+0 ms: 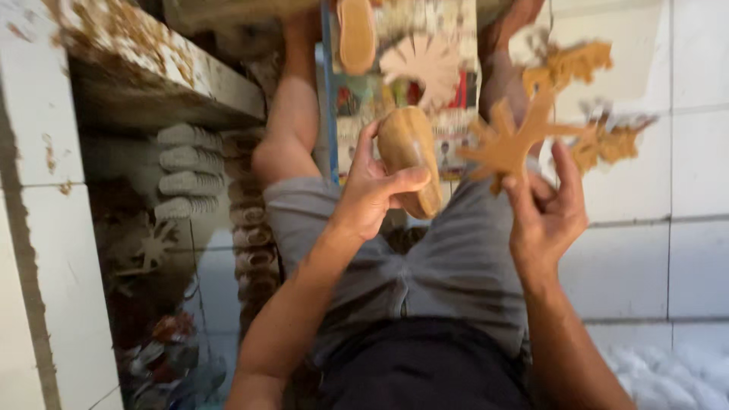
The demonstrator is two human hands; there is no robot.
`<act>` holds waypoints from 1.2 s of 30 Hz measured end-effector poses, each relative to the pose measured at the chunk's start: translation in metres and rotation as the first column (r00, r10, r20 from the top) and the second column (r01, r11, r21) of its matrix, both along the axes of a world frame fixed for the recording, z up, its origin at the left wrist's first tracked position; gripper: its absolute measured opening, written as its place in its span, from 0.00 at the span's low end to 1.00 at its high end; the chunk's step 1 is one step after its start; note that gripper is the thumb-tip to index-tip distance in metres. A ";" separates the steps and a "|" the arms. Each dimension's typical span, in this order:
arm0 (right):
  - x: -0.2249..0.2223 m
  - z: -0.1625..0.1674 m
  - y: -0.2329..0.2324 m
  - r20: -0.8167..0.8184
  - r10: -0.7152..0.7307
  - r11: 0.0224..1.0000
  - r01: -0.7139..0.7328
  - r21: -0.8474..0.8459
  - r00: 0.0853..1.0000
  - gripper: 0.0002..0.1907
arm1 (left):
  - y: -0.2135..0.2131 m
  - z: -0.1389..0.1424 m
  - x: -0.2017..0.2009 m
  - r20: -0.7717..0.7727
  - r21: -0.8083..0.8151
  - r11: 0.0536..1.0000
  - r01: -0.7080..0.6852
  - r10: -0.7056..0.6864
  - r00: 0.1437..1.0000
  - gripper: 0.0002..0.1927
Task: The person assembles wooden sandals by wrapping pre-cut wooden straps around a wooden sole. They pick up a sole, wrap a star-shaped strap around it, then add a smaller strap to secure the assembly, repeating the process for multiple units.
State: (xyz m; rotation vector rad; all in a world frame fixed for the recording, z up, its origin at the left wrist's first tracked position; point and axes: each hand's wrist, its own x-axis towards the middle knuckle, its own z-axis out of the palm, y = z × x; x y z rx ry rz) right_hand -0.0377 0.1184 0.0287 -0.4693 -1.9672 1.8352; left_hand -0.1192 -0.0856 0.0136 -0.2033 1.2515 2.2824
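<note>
My left hand (376, 190) grips a tan shoe-shaped form (410, 156), thumb across its side, held above my lap. To its right, my right hand (550, 209) pinches a flat brown cut-out piece with several radiating prongs (510, 140) between thumb and fingers. I sit on a white tiled floor (661, 250) in grey shorts (425, 258), knees apart. Between my legs lies a colourful printed sheet (372, 99) with a pale fan-shaped cut-out (427, 64) and a tan sole (357, 34) on it.
More brown pronged cut-outs (577, 64) lie on the tiles at upper right. Stacks of grey ribbed soles (186, 171) and brown ones (254, 235) stand at left beside a worn white ledge (144, 68). Scraps (171, 357) sit at lower left.
</note>
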 end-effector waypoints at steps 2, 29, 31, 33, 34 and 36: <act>0.002 0.010 -0.003 0.009 0.071 0.971 -0.071 0.228 0.997 0.12 | -0.002 -0.010 0.014 0.015 -0.063 0.996 0.066 -0.066 0.998 0.62; 0.016 0.025 -0.049 0.471 0.661 0.690 -0.225 -0.689 0.585 0.28 | -0.067 0.017 0.102 -0.211 -0.114 0.940 0.322 -0.340 0.917 0.58; 0.020 0.030 -0.046 0.506 0.693 0.676 -0.221 -0.703 0.513 0.26 | -0.071 0.022 0.111 -0.211 -0.097 0.941 0.324 -0.338 0.917 0.59; 0.025 0.035 -0.045 0.543 0.724 0.665 -0.221 -0.713 0.425 0.27 | -0.077 0.029 0.122 -0.194 -0.094 0.937 0.337 -0.349 0.917 0.59; 0.027 0.037 -0.046 0.527 0.748 0.643 -0.245 -0.725 0.404 0.28 | -0.080 0.034 0.127 -0.190 -0.099 0.931 0.352 -0.365 0.912 0.58; 0.032 0.042 -0.048 0.491 0.792 0.597 -0.295 -0.746 0.362 0.29 | -0.084 0.040 0.135 -0.172 -0.102 0.925 0.365 -0.378 0.910 0.58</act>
